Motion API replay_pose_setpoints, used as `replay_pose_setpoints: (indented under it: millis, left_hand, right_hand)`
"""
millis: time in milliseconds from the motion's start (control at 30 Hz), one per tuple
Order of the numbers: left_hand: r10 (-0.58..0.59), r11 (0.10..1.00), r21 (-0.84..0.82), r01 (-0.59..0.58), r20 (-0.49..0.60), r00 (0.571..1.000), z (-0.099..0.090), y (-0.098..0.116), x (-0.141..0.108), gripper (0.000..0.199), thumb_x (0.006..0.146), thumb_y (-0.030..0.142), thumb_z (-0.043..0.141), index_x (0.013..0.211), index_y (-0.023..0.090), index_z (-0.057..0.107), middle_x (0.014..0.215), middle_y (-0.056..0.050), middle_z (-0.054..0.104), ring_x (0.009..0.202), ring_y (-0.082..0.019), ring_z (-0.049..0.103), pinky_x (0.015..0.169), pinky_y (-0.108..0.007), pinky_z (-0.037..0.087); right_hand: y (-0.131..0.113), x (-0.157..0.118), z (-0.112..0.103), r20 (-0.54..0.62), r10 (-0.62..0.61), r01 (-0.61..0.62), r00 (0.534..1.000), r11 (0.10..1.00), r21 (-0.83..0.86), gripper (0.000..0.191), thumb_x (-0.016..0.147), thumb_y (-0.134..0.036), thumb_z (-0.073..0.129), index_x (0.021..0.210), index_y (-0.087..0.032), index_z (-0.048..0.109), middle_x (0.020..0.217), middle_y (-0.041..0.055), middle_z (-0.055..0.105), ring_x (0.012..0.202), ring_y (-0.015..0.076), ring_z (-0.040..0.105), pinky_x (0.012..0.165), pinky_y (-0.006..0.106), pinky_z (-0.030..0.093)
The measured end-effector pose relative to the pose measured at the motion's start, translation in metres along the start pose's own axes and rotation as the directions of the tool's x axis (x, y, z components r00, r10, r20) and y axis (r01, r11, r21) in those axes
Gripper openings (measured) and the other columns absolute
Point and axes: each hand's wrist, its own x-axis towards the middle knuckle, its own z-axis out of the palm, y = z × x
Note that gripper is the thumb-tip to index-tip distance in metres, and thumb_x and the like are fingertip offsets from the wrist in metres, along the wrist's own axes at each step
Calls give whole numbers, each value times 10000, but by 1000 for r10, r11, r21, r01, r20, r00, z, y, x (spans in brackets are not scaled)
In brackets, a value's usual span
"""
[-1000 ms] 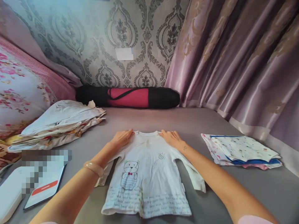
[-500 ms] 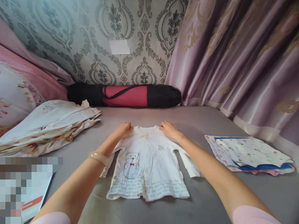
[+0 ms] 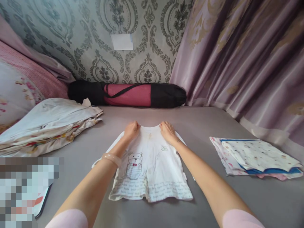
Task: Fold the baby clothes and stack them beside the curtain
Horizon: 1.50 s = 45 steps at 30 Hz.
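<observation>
A small white baby shirt lies front side up on the grey sheet, its hem towards me. It carries a bear drawing on one side, a little bee on the other and a band of printed lettering along the bottom. My left hand is closed on the left shoulder beside the neckline, and a pale bangle circles that wrist. On the right shoulder, my right hand pinches the cloth close to the collar. The sleeves are partly hidden behind my forearms.
Folded light clothes form a pile at the left, and patterned folded clothes lie at the right. A black and red rolled bag rests along the wall. A partly blurred flat object sits at the lower left.
Both hands have shifted inward along the shoulders, closer to the neckline, and now grip the cloth there. The sleeves have moved, the left one slanting outward. The view has tilted slightly.
</observation>
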Motion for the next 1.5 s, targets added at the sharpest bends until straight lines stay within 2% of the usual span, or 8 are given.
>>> replay_pose_setpoints:
  millis: [300,533,667,800,933,1100,1267,1500]
  left_hand:
    - [253,942,258,-214,-128,959,2,-12,2,315,979,291,299,998,134,571,990,-155,604,956,-275,542,858,-383,395]
    - [243,969,57,-238,-83,967,12,-29,14,236,975,316,358,977,178,550,964,-89,636,948,-224,572,845,-320,424]
    - [196,967,168,-193,-5,981,2,-19,12,259,979,317,348,1014,158,551,1017,-118,637,989,-244,576,874,-343,415]
    - [137,950,287,-120,-40,990,-22,5,-7,327,949,338,407,1127,95,534,1132,-210,583,1071,-335,534,887,-428,402]
    - [127,954,279,-104,-63,990,-45,14,-44,412,947,351,398,1284,120,455,1239,-186,540,1125,-330,509,901,-429,410]
    - [236,960,142,-240,45,971,-47,-1,-92,434,935,386,394,1317,186,438,1315,-138,514,1185,-316,492,959,-464,390]
    - [416,908,-5,-419,121,901,-39,16,-115,381,929,362,402,1245,177,506,1270,-137,556,1177,-289,515,982,-439,399]
    - [708,702,-260,-663,149,691,-19,94,-135,276,940,288,432,1166,206,567,1174,-107,600,1095,-223,567,950,-352,443]
  right_hand:
    - [-1,5,7,-82,-97,89,992,991,-105,246,1003,-255,370,1083,-146,576,1099,114,599,1019,227,535,867,309,357]
    - [6,9,15,-79,-118,112,990,991,-69,237,999,-277,374,1074,-174,573,1095,99,601,1039,223,533,888,312,358]
    - [6,11,12,-28,-71,71,997,997,-11,255,995,-272,367,1126,-175,562,1153,119,593,1097,242,524,931,348,357]
    - [6,11,-8,89,-83,76,993,994,75,305,986,-294,394,1208,-163,556,1237,139,582,1152,247,528,959,353,376]
    - [19,-10,-41,7,-98,93,995,959,268,352,968,-232,414,1294,-152,520,1301,125,578,1182,190,541,987,287,385]
    - [63,-68,-71,11,97,-89,995,862,499,206,911,-210,495,995,-167,678,1000,64,719,910,162,656,806,243,491]
    - [103,-119,-85,297,337,-446,893,745,496,168,873,-283,585,860,-137,666,791,60,705,624,108,613,530,178,471]
    - [106,-136,-95,565,198,-405,801,874,268,267,667,-250,782,880,-171,642,819,11,671,671,118,607,530,182,445]
